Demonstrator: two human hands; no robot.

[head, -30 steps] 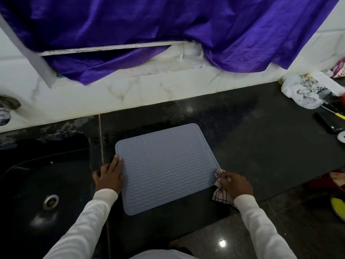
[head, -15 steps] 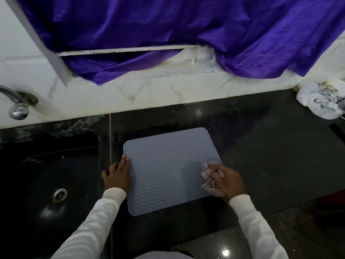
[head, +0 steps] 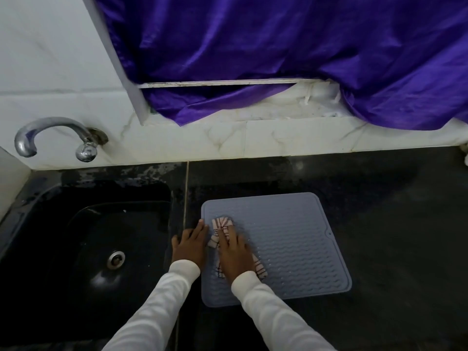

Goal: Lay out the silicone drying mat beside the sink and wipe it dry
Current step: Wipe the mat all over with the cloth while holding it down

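Your right hand [head: 234, 252] lies flat, fingers straight and together, pressing a striped cloth [head: 222, 225] onto the left part of the grey silicone drying mat [head: 291, 244], low centre of frame. Your left hand [head: 191, 243] rests spread at the mat's left edge, fingertips on its rim, pinning it. The mat lies flat on the dark counter [head: 379, 198], just right of the black sink [head: 88, 236]. If that pinning hand eases, the wiping stroke could drag the mat askew.

No text, label, brand, number or sign can be read anywhere in this view.
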